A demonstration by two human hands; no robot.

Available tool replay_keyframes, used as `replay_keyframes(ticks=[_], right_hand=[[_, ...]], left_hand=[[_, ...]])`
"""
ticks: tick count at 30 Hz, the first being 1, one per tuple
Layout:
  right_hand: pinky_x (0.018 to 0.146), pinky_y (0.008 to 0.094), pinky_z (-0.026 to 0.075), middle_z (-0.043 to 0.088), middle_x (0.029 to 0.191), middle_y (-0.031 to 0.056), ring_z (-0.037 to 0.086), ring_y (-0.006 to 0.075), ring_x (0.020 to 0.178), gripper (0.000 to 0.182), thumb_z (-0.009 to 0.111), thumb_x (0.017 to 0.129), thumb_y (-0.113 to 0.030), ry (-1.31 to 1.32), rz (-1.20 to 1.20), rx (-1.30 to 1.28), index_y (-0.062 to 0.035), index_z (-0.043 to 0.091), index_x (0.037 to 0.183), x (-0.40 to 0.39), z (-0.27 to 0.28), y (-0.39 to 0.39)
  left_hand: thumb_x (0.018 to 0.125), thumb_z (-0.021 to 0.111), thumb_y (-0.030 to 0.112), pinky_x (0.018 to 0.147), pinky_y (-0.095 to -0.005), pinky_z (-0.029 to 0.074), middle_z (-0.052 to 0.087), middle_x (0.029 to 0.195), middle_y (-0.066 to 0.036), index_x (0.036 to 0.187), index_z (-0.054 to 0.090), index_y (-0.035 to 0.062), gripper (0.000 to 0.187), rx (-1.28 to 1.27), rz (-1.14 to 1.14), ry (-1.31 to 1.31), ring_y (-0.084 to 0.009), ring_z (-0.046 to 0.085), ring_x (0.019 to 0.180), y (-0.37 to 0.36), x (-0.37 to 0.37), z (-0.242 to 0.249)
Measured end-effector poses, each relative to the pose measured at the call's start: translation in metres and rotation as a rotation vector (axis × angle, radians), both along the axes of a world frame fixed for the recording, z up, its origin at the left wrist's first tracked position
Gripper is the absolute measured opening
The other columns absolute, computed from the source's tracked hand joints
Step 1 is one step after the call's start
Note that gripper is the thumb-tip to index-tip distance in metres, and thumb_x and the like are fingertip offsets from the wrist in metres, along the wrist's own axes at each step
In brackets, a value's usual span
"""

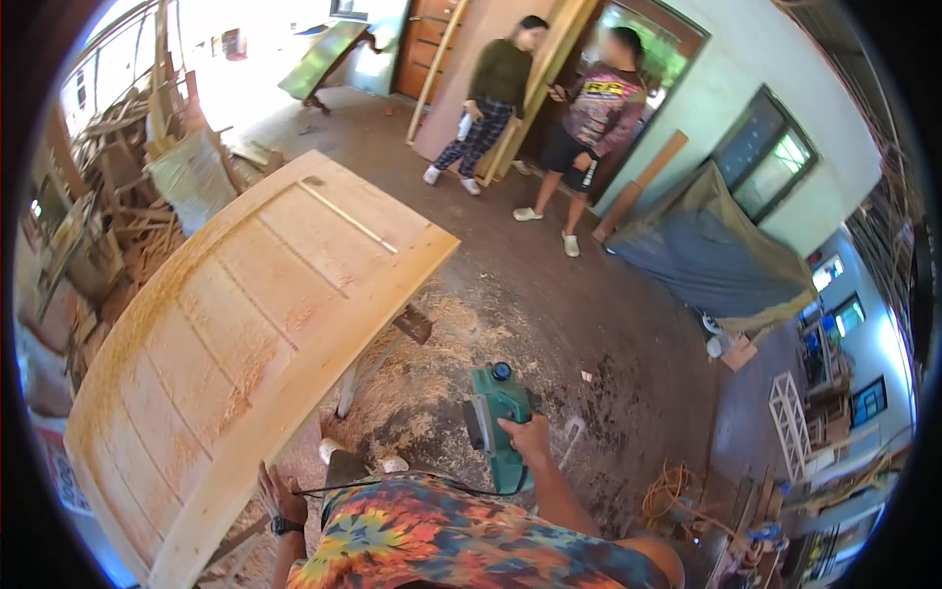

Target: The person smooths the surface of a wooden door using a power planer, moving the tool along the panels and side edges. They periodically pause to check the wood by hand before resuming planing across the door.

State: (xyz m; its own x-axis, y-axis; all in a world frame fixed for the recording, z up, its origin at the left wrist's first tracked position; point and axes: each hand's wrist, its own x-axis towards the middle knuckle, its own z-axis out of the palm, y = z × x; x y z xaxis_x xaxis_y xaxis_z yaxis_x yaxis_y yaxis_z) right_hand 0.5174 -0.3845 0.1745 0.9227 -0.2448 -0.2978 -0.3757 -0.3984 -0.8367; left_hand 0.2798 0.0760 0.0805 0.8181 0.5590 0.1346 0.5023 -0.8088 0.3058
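My right hand is wrapped round the handle of a green power planer, held in the air to the right of a large wooden door panel. The panel has grooved boards, a thick edge facing me and wood shavings scattered over it. My left hand, with a dark watch at the wrist, is beside the panel's near edge with its fingers apart. A dark cord runs from near my left hand across my front toward the planer.
Two people, one in a dark green top and one in a patterned shirt, stand beyond the panel. Shavings litter the floor. Scrap wood is piled left; a tarp-covered object and coiled orange cord lie right.
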Motion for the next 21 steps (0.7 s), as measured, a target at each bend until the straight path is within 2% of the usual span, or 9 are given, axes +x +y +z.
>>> replay_keyframes(ticks=[1, 2, 3, 5, 8, 13, 17, 21], right_hand=[[0.045, 0.0316, 0.040, 0.061, 0.064, 0.0051, 0.054, 0.0131, 0.048, 0.020, 0.083, 0.078, -0.010, 0.054, -0.091, 0.033, -0.0018, 0.066, 0.084, -0.002, -0.003, -0.015], [0.044, 0.0316, 0.040, 0.061, 0.063, 0.0049, 0.054, 0.0131, 0.048, 0.019, 0.082, 0.078, -0.008, 0.106, -0.180, 0.061, -0.0023, 0.065, 0.083, -0.007, -0.006, -0.024], [0.044, 0.0316, 0.040, 0.061, 0.063, 0.0049, 0.054, 0.0131, 0.048, 0.019, 0.082, 0.078, -0.008, 0.100, -0.199, 0.060, -0.0023, 0.065, 0.083, -0.012, 0.000, -0.029], [0.042, 0.0321, 0.039, 0.061, 0.064, 0.0047, 0.053, 0.0139, 0.045, 0.017, 0.080, 0.078, -0.002, 0.116, -0.399, 0.157, -0.0029, 0.063, 0.082, -0.025, 0.019, -0.032], [0.041, 0.0325, 0.039, 0.060, 0.065, 0.0053, 0.051, 0.0152, 0.042, 0.018, 0.079, 0.078, 0.000, 0.066, -0.476, 0.173, -0.0016, 0.063, 0.082, -0.039, 0.017, -0.047], [0.039, 0.0326, 0.038, 0.059, 0.065, 0.0056, 0.051, 0.0161, 0.041, 0.016, 0.079, 0.077, 0.001, 0.022, -0.627, 0.186, -0.0010, 0.063, 0.082, -0.041, 0.033, -0.054], [0.039, 0.0325, 0.038, 0.059, 0.065, 0.0053, 0.052, 0.0166, 0.043, 0.016, 0.078, 0.076, 0.002, 0.021, -0.695, 0.133, -0.0018, 0.064, 0.083, -0.022, 0.014, -0.066], [0.040, 0.0328, 0.039, 0.059, 0.067, 0.0056, 0.053, 0.0174, 0.045, 0.014, 0.077, 0.078, 0.001, -0.012, -0.665, 0.116, -0.0017, 0.065, 0.085, 0.036, 0.033, -0.057]], left_hand=[[0.084, 0.071, 0.019, 0.118, -0.0562, 0.026, 0.026, 0.159, -0.026, 0.143, 0.040, -0.0021, 0.071, -0.087, -0.033, 0.038, -0.0456, 0.029, 0.144, 0.005, 0.023, -0.003], [0.084, 0.071, 0.019, 0.118, -0.0562, 0.026, 0.026, 0.159, -0.026, 0.143, 0.040, -0.0021, 0.071, -0.086, -0.056, 0.033, -0.0456, 0.029, 0.144, 0.008, 0.043, -0.008], [0.083, 0.072, 0.022, 0.119, -0.0562, 0.023, 0.025, 0.160, -0.026, 0.146, 0.036, -0.0018, 0.077, -0.081, -0.083, 0.071, -0.0449, 0.026, 0.146, 0.008, 0.064, -0.007], [0.081, 0.076, 0.029, 0.122, -0.0560, 0.015, 0.021, 0.162, -0.026, 0.154, 0.027, -0.0001, 0.092, -0.091, -0.142, 0.139, -0.0436, 0.019, 0.150, 0.007, 0.100, -0.011], [0.082, 0.075, 0.031, 0.122, -0.0560, 0.014, 0.021, 0.162, -0.026, 0.155, 0.026, 0.0004, 0.093, -0.117, -0.233, 0.128, -0.0436, 0.019, 0.150, 0.000, 0.151, -0.029], [0.085, 0.070, 0.039, 0.123, -0.0550, 0.013, 0.023, 0.160, -0.029, 0.151, 0.028, -0.0073, 0.091, -0.145, -0.348, 0.183, -0.0443, 0.019, 0.150, -0.025, 0.231, -0.026], [0.086, 0.067, 0.040, 0.123, -0.0554, 0.014, 0.023, 0.160, -0.030, 0.151, 0.028, -0.0085, 0.090, -0.177, -0.377, 0.130, -0.0452, 0.019, 0.150, -0.032, 0.273, -0.034], [0.084, 0.066, 0.043, 0.123, -0.0545, 0.015, 0.025, 0.158, -0.032, 0.148, 0.031, -0.0114, 0.091, -0.120, -0.480, 0.126, -0.0470, 0.022, 0.148, -0.032, 0.308, -0.053]])
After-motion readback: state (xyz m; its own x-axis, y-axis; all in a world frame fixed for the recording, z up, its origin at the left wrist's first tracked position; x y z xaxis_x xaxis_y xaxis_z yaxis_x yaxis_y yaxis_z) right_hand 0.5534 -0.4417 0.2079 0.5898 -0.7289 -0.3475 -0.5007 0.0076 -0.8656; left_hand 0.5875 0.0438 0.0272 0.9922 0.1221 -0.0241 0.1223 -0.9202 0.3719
